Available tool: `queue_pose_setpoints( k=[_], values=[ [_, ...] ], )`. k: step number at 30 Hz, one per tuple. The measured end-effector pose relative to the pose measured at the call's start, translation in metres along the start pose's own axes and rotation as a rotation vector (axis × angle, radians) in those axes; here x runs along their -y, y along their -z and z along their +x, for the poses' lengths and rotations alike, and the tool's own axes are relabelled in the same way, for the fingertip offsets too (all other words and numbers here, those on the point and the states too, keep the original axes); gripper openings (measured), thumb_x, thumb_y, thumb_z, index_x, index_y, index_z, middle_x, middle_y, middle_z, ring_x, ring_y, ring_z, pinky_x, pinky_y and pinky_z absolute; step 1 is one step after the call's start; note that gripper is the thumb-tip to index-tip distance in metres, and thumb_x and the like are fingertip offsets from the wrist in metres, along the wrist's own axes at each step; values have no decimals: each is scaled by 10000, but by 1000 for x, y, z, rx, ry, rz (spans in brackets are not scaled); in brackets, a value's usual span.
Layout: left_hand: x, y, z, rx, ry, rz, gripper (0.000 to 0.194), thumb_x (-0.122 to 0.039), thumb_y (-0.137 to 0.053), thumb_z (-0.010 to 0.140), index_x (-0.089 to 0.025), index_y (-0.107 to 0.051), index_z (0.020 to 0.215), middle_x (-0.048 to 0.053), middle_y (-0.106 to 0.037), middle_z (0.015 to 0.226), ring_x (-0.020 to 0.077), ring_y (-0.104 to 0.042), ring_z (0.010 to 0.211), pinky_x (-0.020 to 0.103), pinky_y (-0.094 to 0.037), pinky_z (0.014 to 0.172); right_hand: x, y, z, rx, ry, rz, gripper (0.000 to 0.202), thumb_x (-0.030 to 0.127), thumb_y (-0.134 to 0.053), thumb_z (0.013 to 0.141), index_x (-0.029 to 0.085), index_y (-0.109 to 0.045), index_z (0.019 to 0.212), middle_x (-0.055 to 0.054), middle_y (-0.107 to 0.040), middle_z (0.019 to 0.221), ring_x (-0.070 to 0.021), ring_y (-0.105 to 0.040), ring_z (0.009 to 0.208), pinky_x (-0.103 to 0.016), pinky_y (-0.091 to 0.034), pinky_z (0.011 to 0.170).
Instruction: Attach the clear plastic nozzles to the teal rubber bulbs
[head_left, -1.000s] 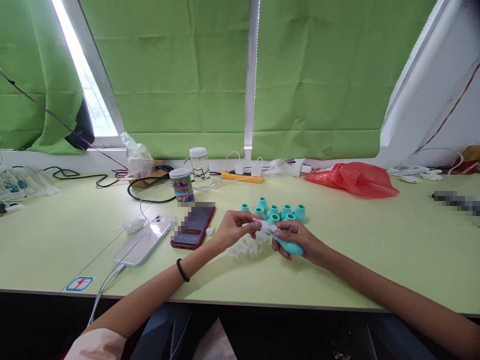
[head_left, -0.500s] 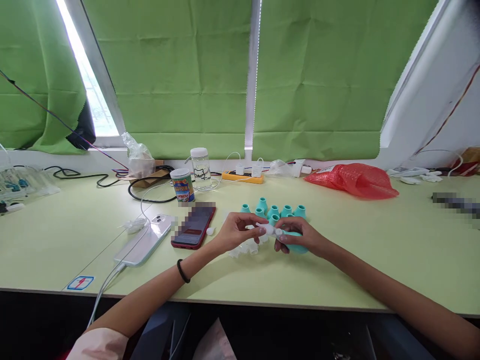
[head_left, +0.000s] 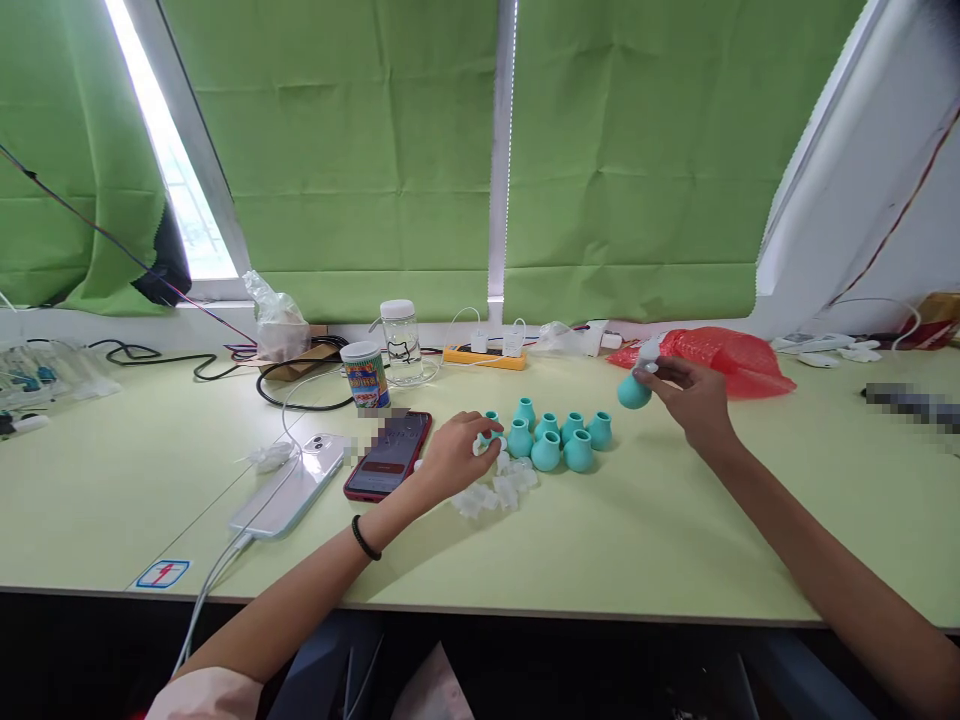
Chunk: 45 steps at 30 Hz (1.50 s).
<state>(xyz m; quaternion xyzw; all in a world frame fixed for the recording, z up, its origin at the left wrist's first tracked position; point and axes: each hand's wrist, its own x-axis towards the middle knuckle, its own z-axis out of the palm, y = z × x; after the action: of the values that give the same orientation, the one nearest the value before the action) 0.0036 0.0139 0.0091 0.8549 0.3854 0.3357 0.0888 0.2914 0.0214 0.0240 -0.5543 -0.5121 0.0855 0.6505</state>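
Right hand point(head_left: 694, 405): pinches a teal bulb point(head_left: 634, 393) at its neck, clear of the table point(head_left: 600, 550); the grip at the narrow end presumably spares the soft-looking round body. A translucent nozzle piece point(head_left: 649, 352) rises from that neck, just beyond the fingertips. Left hand point(head_left: 454, 455): low, thumb and fingers curved with a gap; a whitish bit shows there, cannot tell if gripped. Just right of it, open-necked teal bulbs point(head_left: 546, 452) stand mouth up, probably clustered for easy reach: smooth, matte, pear-shaped. Nearer the wearer, beside the same hand, frosted plastic pieces point(head_left: 506, 488) lie jumbled.
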Motion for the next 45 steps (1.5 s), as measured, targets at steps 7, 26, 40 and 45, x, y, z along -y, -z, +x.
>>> queue_pose_setpoints(
  k=[7,26,40,45],
  values=[
    [0,-8,-4,239,-12,379,229,-231,-438,717,-201,-578,896,36,-591,784,176,-506,785,264,-410,659,-54,8,26,142,-55,-340,245,266,-603,563,137,-562,767,-72,-604,717,-204,-575,682,-371,-445,686],
    [11,-14,0,352,99,591,280,-293,-407,753,-194,-568,960,102,-603,813,225,-558,761,302,-401,600,9,-20,-45,270,972,-442,214,209,-517,693,192,-481,903,-74,-512,847,-202,-466,829,-347,-388,711],
    [3,-10,-5,308,2,482,275,-212,-399,691,-224,-619,856,59,-622,693,208,-574,673,281,-401,568,31,-57,-111,726,1140,-740,226,117,-362,786,150,-539,922,-104,-551,848,-237,-426,844,-369,-295,674],
    [2,-10,-3,378,45,523,295,-179,-400,692,-223,-614,891,72,-625,737,205,-577,717,274,-409,596,31,-57,-115,767,1076,-711,183,150,-374,785,140,-547,842,-98,-543,774,-213,-430,795,-339,-289,661]
  ],
)
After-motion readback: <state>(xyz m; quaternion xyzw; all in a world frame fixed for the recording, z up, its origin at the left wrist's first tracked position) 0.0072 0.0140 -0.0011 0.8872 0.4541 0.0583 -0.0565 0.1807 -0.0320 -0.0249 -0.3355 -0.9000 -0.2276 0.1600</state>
